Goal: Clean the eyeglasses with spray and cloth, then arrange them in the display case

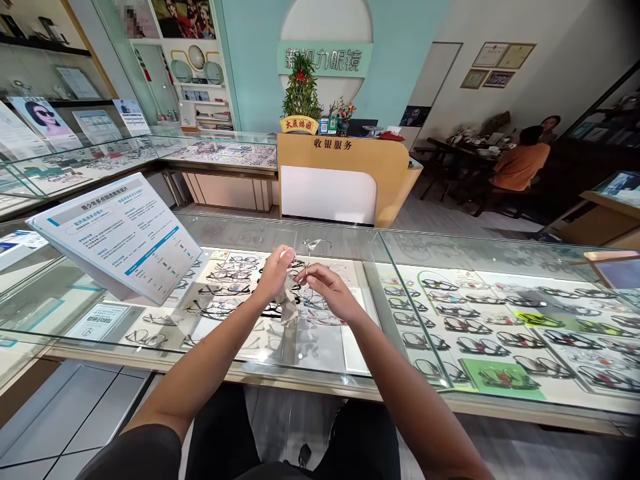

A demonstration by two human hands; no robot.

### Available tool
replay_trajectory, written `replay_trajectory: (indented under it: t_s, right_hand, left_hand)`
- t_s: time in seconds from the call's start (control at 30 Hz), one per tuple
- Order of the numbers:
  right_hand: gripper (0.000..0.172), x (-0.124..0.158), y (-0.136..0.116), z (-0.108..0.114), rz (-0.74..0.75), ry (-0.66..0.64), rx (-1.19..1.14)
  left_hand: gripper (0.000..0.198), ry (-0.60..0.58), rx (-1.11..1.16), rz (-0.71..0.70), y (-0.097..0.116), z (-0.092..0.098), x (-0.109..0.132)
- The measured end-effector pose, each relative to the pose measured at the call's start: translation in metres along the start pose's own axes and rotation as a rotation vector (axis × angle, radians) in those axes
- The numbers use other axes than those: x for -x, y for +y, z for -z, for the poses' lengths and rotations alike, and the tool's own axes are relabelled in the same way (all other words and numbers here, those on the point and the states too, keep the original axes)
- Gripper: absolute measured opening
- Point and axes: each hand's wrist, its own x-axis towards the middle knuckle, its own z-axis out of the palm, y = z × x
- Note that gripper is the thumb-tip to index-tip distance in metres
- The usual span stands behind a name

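Observation:
Above the glass counter, my left hand [275,272] is closed around a beige-and-grey patterned cloth [289,307], which hangs down below the fingers. My right hand [331,288] faces it, its thumb and fingers pinching a thin-framed pair of eyeglasses [309,249]. Part of the eyeglasses sticks up past the fingertips, over the far side of the counter. The fingers and the cloth hide the rest, and I cannot tell whether the cloth touches a lens. Under the glass, right below my hands, lie rows of eyeglass frames [234,272].
The glass display counter [320,377] runs across in front of me. A tilted printed sign [120,233] stands on its left part. More frames [467,325] fill the right section. Beyond are a wooden cash desk [395,167] and a person in orange [523,163] seated at a table.

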Motion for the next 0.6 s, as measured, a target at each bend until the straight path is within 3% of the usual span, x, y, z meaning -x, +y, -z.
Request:
replay_trajectory:
  t_s: [0.2,0.43,0.6]
  right_hand:
    - [0.041,0.000,0.001,-0.001,-0.004,-0.013,-0.024]
    - [0.038,-0.004,0.004,0.009,0.028,0.202,-0.065]
    - [0.038,-0.005,0.007,0.009,0.030,0.228,-0.039]
  left_hand:
    - [0.049,-0.025,-0.058,-0.061,-0.002,0.001,0.001]
    - [0.046,-0.112,-0.160,-0.115,-0.003,0.001,0.005]
    - [0.043,-0.219,-0.265,-0.166,-0.002,-0.005,0.010]
